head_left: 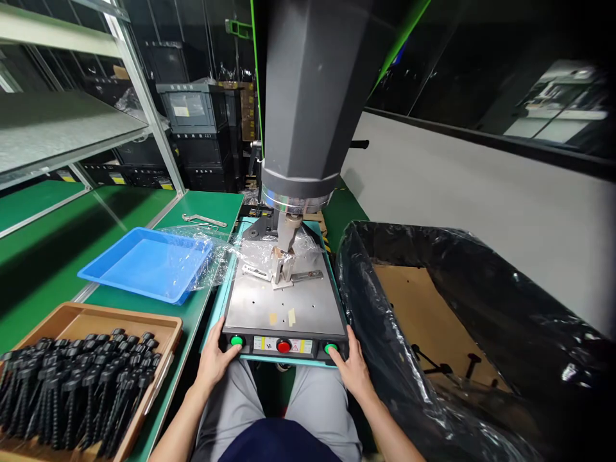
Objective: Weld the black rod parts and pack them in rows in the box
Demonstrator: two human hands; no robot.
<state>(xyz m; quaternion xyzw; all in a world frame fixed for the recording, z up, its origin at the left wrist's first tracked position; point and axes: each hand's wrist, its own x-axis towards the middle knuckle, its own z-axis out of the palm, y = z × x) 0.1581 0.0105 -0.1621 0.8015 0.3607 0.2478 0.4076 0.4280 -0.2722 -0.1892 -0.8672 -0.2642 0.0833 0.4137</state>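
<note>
My left hand (214, 357) rests at the front left corner of the machine base (283, 314), its thumb on a green button (237, 341). At the opposite corner, my right hand (353, 366) has its thumb on the other green button (330, 348). The fingers of both hands are apart and lie along the sides of the base. Between the buttons sits a red button (283, 346). A metal press horn (289, 232) reaches down into a small metal fixture (282, 268) on the steel plate. Whether a part sits inside the fixture, I cannot tell.
Left stand a brown tray (166, 314) of black ribbed parts with round heads (72, 385) and a blue tray (139, 263) under clear plastic. A wrench (205, 221) lies behind. On the right, a black-lined bin (409, 234) holds cardboard (423, 308) and several black parts (474, 364).
</note>
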